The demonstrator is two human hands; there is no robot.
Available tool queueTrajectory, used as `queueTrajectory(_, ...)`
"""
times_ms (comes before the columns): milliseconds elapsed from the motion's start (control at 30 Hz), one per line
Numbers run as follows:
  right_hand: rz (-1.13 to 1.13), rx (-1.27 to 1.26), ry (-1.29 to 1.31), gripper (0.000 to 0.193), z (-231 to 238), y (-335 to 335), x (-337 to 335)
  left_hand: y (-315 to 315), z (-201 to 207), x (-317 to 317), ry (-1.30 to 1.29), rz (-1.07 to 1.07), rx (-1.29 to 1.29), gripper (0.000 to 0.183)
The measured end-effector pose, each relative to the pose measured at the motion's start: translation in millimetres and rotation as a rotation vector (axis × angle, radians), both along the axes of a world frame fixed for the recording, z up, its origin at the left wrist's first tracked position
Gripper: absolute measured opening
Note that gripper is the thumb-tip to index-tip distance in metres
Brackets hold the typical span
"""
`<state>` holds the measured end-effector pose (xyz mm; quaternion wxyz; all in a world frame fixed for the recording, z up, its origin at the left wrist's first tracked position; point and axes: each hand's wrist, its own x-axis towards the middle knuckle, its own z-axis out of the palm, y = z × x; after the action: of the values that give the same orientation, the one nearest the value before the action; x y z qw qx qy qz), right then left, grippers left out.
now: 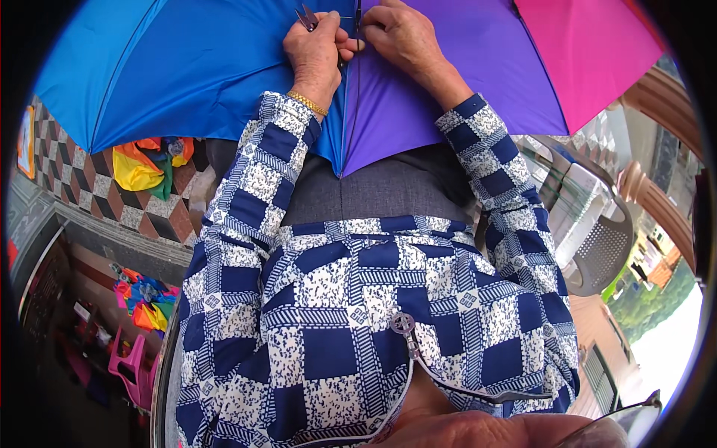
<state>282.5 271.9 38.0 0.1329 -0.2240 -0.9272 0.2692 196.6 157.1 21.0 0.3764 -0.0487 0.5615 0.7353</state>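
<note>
A multicoloured umbrella (224, 75) with blue, purple and pink panels lies spread over my lap. A thin dark rib (358, 89) runs along its blue and purple seam. My left hand (315, 56) is closed around small dark thread snips (305, 19), their blades pointing up past the thumb. Just right of the rib is my right hand (403, 37), its fingers bent together at the top edge of the picture. A fine pale line, maybe thread or a needle, spans the gap between the hands. What the right fingertips pinch is too small to make out.
Bright folded fabric (142, 168) lies on the patterned tile floor at left, with another colourful pile (149, 299) farther down. A pink plastic stool (133, 366) stands by it. To the right are a grey plastic chair (601, 254) and a white stack (575, 194).
</note>
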Motion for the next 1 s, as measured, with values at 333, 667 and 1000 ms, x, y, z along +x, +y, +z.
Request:
queueTrajectory(333, 0.015, -0.175, 0.035, 0.009, -8.1, -5.6, -0.2, 0.8, -3.3, 4.7, 0.008, 0.07, 0.011, 0.014)
queueTrajectory(667, 0.028, -0.338, 0.019, 0.014, -15.4, -2.8, 8.4, 5.4, -3.8, 7.3, -0.02, 0.069, 0.014, 0.02)
queueTrajectory(1000, 0.024, -0.355, -0.002, 0.014, -12.3, -5.6, 7.6, 4.6, -10.8, 6.5, 0.0, 0.038, -0.009, 0.02)
